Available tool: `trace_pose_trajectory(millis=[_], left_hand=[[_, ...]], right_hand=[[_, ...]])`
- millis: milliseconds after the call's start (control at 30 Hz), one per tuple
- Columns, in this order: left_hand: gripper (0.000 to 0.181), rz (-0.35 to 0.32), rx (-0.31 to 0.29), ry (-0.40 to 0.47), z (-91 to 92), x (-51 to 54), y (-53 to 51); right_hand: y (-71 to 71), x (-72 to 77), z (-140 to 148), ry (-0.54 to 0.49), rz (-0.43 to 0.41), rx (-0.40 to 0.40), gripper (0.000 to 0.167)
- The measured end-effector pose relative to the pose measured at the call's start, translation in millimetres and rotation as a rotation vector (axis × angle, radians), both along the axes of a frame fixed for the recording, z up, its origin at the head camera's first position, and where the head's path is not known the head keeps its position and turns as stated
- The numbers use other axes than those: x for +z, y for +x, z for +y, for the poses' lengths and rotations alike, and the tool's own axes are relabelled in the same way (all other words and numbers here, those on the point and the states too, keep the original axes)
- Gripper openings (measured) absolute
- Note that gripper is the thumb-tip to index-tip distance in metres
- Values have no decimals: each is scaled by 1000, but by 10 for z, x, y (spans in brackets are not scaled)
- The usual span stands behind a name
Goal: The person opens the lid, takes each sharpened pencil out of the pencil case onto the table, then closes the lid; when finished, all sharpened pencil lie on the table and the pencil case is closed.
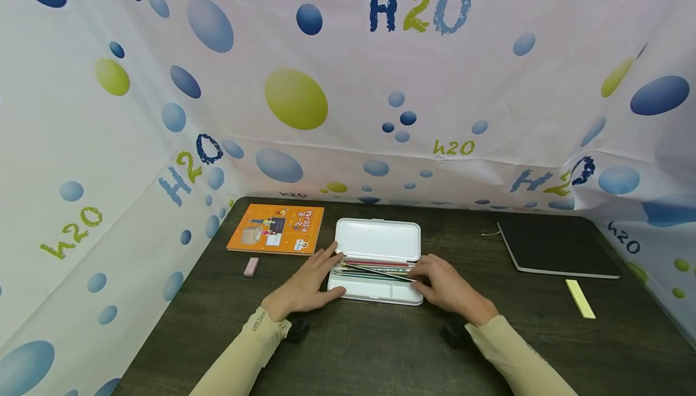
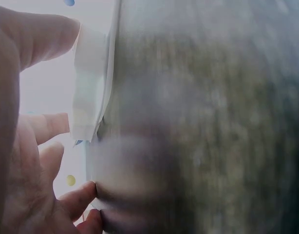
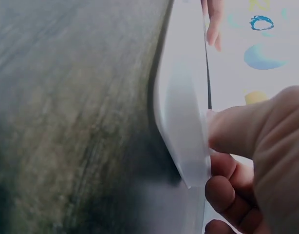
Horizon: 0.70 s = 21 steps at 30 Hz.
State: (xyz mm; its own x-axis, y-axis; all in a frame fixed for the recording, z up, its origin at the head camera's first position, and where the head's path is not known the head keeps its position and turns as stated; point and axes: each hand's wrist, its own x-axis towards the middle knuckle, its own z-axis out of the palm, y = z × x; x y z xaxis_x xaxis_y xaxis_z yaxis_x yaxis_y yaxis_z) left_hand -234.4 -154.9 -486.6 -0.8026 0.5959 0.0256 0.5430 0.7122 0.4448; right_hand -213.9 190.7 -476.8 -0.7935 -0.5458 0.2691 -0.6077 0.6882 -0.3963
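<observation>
Pale sleeves (image 1: 239, 353) reach up toward me from the bottom of the head view, a dark device (image 1: 298, 331) showing under the left wrist. Between the hands a white case (image 1: 359, 288) sits open on the dark table (image 1: 375, 353), lid (image 1: 377, 239) tipped back on the far side. I see slim pencils (image 1: 359, 275) lying lengthwise in it, and a black stick (image 1: 380, 272) slanting across them toward the right hand (image 1: 448, 284).

At the case's left end, the left hand (image 1: 307, 284) has its thumb and fingers well apart, thumb touching the near corner. The right hand bends its fingers at the opposite end, thumb against the wall; I cannot tell whether it pinches the case or the stick.

Farther left I have a pink block (image 1: 251, 266) near an orange book (image 1: 275, 229); to the right, a yellow strip (image 1: 580, 299) beside a black notebook (image 1: 554, 248). Behind stands a spotted "H2O" backdrop (image 1: 348, 154).
</observation>
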Motion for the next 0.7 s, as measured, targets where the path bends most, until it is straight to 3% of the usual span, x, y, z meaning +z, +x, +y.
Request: trace_pose_trajectory(millis=[133, 267, 600, 700], left_hand=[[79, 0, -1, 1, 1, 6, 1], [80, -5, 1, 3, 2, 7, 2], [80, -5, -7, 13, -1, 10, 9], [80, -5, -7, 15, 2, 13, 10]], right_hand=[[-5, 4, 11, 3, -38, -9, 12], [-7, -4, 17, -29, -19, -18, 11], [45, 33, 243, -299, -42, -119, 11], [89, 49, 404, -352, -8, -164, 11]])
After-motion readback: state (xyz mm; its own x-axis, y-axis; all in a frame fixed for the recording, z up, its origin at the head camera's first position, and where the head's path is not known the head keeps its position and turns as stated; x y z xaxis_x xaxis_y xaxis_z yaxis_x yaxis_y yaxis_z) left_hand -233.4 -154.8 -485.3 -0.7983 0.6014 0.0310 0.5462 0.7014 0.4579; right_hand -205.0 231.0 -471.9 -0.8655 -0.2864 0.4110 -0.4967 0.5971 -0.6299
